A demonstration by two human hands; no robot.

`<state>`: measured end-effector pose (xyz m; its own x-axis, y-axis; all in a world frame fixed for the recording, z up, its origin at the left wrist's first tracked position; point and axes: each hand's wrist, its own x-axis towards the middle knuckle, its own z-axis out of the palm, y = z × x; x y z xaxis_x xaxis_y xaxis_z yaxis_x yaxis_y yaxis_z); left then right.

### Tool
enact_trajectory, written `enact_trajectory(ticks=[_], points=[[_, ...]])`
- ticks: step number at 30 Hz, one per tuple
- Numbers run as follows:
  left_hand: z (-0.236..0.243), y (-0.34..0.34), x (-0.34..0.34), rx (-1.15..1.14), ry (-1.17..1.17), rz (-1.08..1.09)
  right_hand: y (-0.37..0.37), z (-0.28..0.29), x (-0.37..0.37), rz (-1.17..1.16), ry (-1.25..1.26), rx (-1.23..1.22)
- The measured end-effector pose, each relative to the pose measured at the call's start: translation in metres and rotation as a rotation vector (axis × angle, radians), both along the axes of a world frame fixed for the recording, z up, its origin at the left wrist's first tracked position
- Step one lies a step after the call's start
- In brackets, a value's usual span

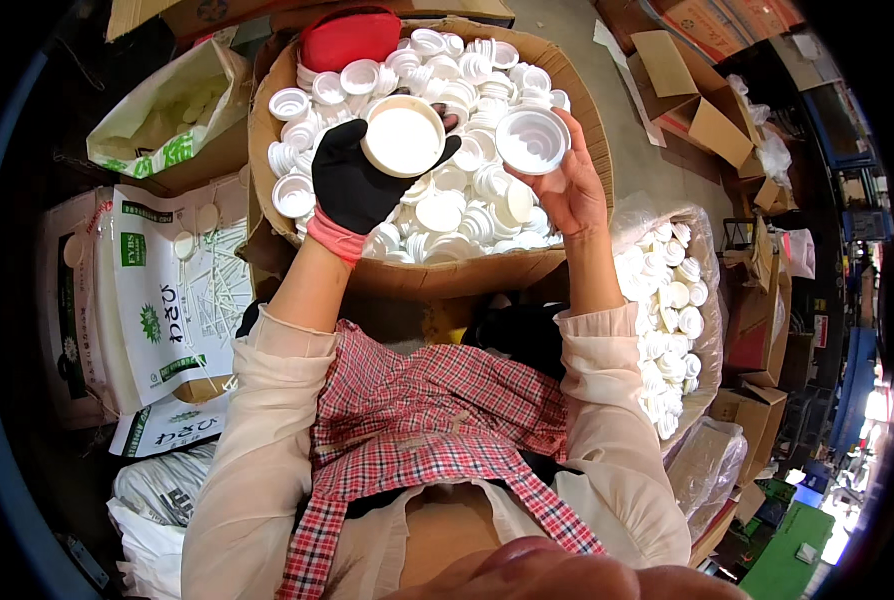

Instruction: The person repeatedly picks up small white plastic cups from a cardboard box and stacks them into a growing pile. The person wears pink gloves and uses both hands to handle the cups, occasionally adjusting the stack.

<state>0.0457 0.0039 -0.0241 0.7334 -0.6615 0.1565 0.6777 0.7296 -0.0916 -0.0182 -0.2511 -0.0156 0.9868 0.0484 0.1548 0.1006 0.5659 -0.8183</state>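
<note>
My left hand [352, 188], in a black glove with a pink cuff, grips a round off-white plastic cap [404, 140], its wide face turned up. To its right, my bare right hand [577, 195] pinches a white plastic lid [533, 139] with stepped rings by its edge. The two pieces are apart, held over a large cardboard box [417, 280]. Inside the box lies a heap of similar white ringed lids [447, 215]. A red pouch [350, 40] rests on the heap at the far left of the box.
A clear-lined container of small white plastic parts [672, 300] stands at my right. On the left are an open white sack [172, 115] and a flat printed sack [162, 290] with thin white sticks and discs on it. Open cardboard boxes [697, 100] stand at the far right.
</note>
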Motion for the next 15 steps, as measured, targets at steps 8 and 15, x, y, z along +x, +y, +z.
enact_trajectory(ticks=[8,15], points=[[-0.012,-0.01,0.002,0.249,-0.06,-0.031,-0.005,-0.002,-0.003,0.0,-0.008,-0.014],[-0.026,-0.01,0.007,0.231,-0.25,-0.176,0.008,0.008,-0.006,-0.091,0.041,0.032]])
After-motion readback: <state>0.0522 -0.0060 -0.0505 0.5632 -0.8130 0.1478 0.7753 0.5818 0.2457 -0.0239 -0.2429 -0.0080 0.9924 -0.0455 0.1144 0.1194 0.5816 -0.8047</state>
